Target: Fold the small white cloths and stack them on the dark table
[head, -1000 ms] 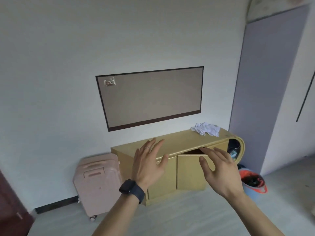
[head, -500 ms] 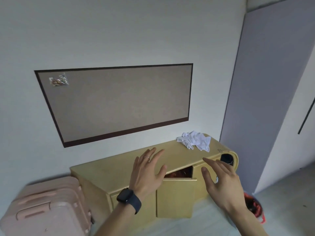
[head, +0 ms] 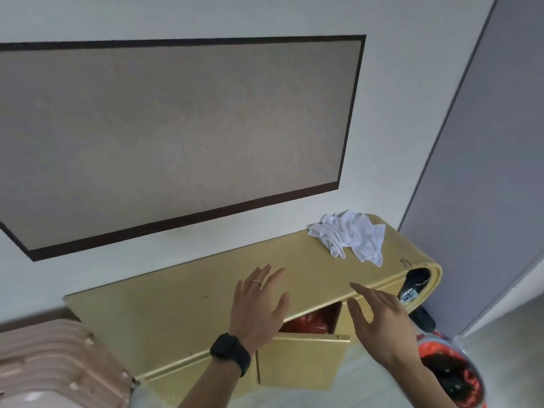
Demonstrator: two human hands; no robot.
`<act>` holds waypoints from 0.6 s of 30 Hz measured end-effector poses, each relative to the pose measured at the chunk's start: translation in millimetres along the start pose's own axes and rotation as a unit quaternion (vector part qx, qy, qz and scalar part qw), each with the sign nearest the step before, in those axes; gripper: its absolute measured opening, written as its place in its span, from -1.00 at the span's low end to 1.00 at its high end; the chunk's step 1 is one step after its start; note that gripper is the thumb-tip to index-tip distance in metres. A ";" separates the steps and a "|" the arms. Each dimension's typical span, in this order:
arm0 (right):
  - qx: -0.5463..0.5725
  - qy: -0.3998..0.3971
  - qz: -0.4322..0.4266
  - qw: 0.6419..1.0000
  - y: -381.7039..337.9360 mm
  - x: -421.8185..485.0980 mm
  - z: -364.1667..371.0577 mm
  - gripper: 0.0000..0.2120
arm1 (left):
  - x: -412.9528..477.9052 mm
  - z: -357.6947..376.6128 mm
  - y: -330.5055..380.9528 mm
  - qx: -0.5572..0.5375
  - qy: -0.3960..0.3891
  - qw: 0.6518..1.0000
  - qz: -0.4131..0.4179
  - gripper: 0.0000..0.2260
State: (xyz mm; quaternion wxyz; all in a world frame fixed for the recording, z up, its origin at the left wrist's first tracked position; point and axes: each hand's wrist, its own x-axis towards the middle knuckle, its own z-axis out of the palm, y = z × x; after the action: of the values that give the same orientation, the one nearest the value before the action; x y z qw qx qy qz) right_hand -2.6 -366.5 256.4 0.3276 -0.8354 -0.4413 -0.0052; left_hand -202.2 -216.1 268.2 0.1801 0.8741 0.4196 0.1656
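Two bare hands held open in front of a low yellow cabinet with a heap of white cloths on its far right end.

A large beige rectangular panel with a dark brown border (head: 176, 136), cut off at the left, fills the white wall. Below it, the smooth yellow wooden cabinet (head: 182, 313) runs from lower left to upper right, its right end rounded; one door (head: 303, 360) hangs ajar over something red that is hard to make out. A ribbed pink hard-shell suitcase (head: 59, 366) is cut off at lower left. The crumpled pile of small white cloths (head: 350, 234) lies with no clear long axis. The left hand (head: 259, 307), black watch (head: 231, 353) at the wrist and ring (head: 256, 281) on one finger, and the right hand (head: 379, 322) both have fingers spread and hold nothing, well short of the cloths.
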 end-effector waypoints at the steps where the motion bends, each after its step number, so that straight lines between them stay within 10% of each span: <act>1: -0.005 -0.008 0.006 1.000 7.4 15.7 11.1 -0.67 | 18.5 11.9 -4.5 0.002 -0.014 1.000 -0.002 -0.51; 18: -0.099 -0.279 0.131 0.946 179.5 254.3 178.2 -0.57 | 229.9 214.5 -46.2 0.048 -0.207 0.966 -0.151 -0.48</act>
State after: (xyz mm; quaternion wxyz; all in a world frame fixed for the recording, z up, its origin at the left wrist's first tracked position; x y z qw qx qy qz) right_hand 235.6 -152.6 94.8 0.1044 -0.8819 -0.3995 0.2274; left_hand -2.5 -44.5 90.2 0.2439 0.8235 0.5077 -0.0679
